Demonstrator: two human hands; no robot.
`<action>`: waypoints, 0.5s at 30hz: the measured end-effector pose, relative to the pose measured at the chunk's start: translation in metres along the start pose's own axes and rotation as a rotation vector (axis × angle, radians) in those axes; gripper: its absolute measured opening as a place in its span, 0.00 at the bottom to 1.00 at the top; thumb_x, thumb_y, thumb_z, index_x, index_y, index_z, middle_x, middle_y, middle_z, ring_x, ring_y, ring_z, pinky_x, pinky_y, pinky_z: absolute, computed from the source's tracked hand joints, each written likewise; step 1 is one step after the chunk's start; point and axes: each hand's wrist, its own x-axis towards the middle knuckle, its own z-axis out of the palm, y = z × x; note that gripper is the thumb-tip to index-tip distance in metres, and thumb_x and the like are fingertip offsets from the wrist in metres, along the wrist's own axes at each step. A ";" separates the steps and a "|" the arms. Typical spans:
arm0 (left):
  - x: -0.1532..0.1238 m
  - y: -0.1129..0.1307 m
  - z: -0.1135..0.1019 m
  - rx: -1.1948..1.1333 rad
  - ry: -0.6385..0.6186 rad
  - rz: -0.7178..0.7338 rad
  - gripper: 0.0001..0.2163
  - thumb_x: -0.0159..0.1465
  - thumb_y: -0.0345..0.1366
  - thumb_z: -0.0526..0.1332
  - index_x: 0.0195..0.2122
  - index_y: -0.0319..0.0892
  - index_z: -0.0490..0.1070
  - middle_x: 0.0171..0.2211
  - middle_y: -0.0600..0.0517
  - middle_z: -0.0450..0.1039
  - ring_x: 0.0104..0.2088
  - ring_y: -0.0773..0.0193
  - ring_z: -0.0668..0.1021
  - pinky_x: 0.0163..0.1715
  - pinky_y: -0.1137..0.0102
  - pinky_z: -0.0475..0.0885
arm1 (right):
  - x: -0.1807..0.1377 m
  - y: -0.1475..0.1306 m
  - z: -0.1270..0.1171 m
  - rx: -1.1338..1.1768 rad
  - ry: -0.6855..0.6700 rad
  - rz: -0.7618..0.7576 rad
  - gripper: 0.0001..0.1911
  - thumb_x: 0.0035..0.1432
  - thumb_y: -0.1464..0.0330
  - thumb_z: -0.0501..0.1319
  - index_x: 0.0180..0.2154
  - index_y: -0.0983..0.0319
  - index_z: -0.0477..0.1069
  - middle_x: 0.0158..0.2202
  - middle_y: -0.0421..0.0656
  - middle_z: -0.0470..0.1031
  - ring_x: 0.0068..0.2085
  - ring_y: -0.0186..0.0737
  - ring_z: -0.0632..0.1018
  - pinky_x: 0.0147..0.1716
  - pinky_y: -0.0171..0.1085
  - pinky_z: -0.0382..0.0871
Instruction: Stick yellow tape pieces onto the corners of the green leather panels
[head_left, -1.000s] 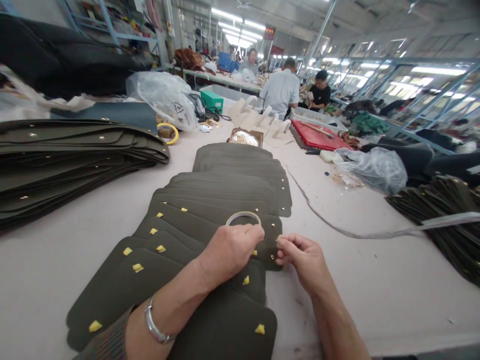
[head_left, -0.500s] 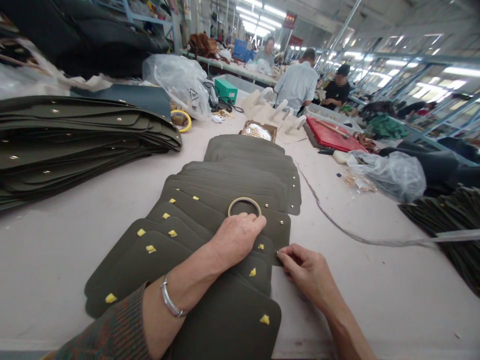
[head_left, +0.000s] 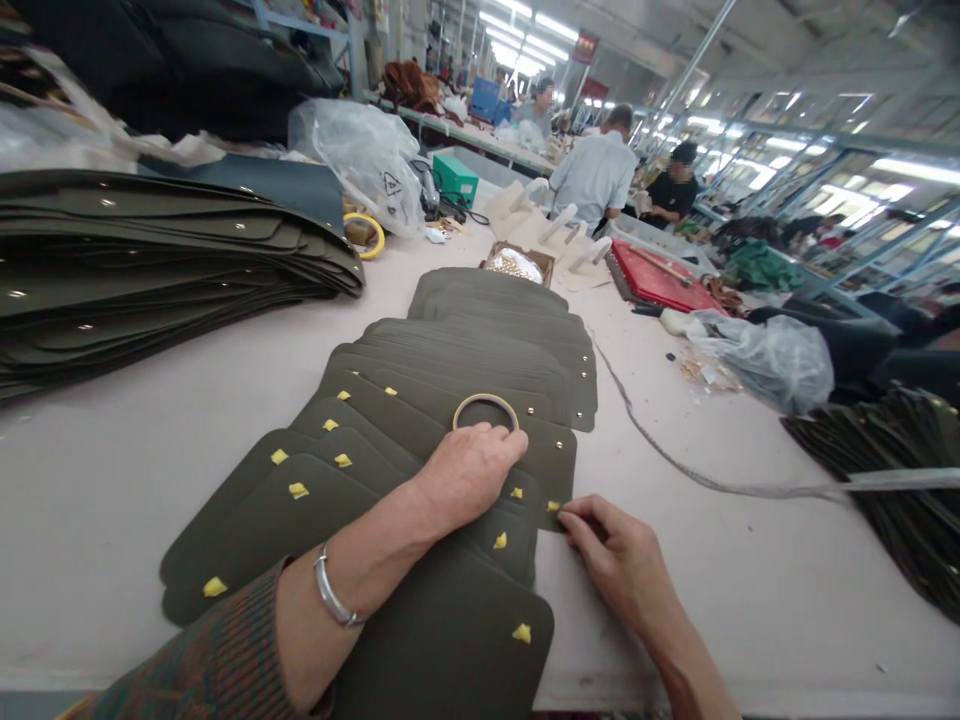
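Dark green flat panels [head_left: 442,590] lie overlapped in a long fan on the table, several with small yellow tape pieces stuck on them. My left hand [head_left: 472,465] is closed on a roll of yellow tape [head_left: 486,398] and rests on the panels. At the right edge of one panel, my right hand [head_left: 619,545] has thumb and forefinger pinched at a piece of yellow tape [head_left: 553,506]. Small shiny metal studs [head_left: 559,445] show along the panels' right edges. My left forearm hides part of the fan.
A thick stack of studded panels [head_left: 150,270] stands at left, with another tape roll [head_left: 364,236] beside it. Beyond the fan is a box of metal bits [head_left: 516,264]. More panels [head_left: 892,480] and a plastic bag [head_left: 772,350] lie at right. Several people work farther back.
A yellow tape piece now shows at my right fingertips, where a small shiny spot was before. My left hand keeps its hold on the tape roll. The view has shifted slightly.
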 end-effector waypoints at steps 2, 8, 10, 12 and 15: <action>0.000 0.000 -0.001 0.020 0.020 0.030 0.06 0.66 0.28 0.51 0.37 0.42 0.66 0.34 0.49 0.73 0.36 0.58 0.73 0.35 0.66 0.69 | -0.004 0.001 0.001 -0.088 0.013 -0.096 0.09 0.61 0.65 0.56 0.33 0.59 0.73 0.32 0.44 0.78 0.33 0.41 0.78 0.34 0.37 0.69; -0.001 -0.001 -0.004 -0.024 0.030 0.081 0.06 0.67 0.30 0.51 0.36 0.42 0.66 0.33 0.50 0.73 0.35 0.58 0.73 0.35 0.64 0.67 | -0.001 -0.005 0.012 -0.228 0.070 -0.145 0.10 0.63 0.68 0.54 0.34 0.59 0.73 0.31 0.43 0.75 0.33 0.41 0.77 0.35 0.38 0.67; -0.002 -0.002 -0.005 -0.059 0.030 0.078 0.06 0.67 0.29 0.51 0.36 0.42 0.65 0.33 0.51 0.73 0.34 0.59 0.73 0.35 0.65 0.67 | 0.002 -0.007 0.014 -0.225 0.055 -0.130 0.10 0.63 0.67 0.54 0.33 0.59 0.73 0.29 0.42 0.74 0.31 0.40 0.76 0.33 0.37 0.66; -0.002 -0.004 -0.007 -0.099 0.037 0.072 0.06 0.67 0.29 0.50 0.36 0.42 0.65 0.33 0.51 0.73 0.34 0.59 0.74 0.34 0.66 0.66 | 0.005 -0.009 0.013 -0.199 0.034 -0.096 0.10 0.63 0.66 0.55 0.32 0.59 0.73 0.28 0.41 0.74 0.30 0.39 0.75 0.32 0.37 0.64; -0.002 -0.005 -0.011 -0.179 0.056 0.090 0.05 0.67 0.29 0.50 0.36 0.42 0.64 0.33 0.52 0.72 0.35 0.61 0.74 0.34 0.68 0.66 | 0.009 -0.013 0.013 -0.139 0.017 -0.024 0.10 0.61 0.66 0.56 0.30 0.59 0.73 0.26 0.40 0.75 0.29 0.38 0.75 0.30 0.36 0.63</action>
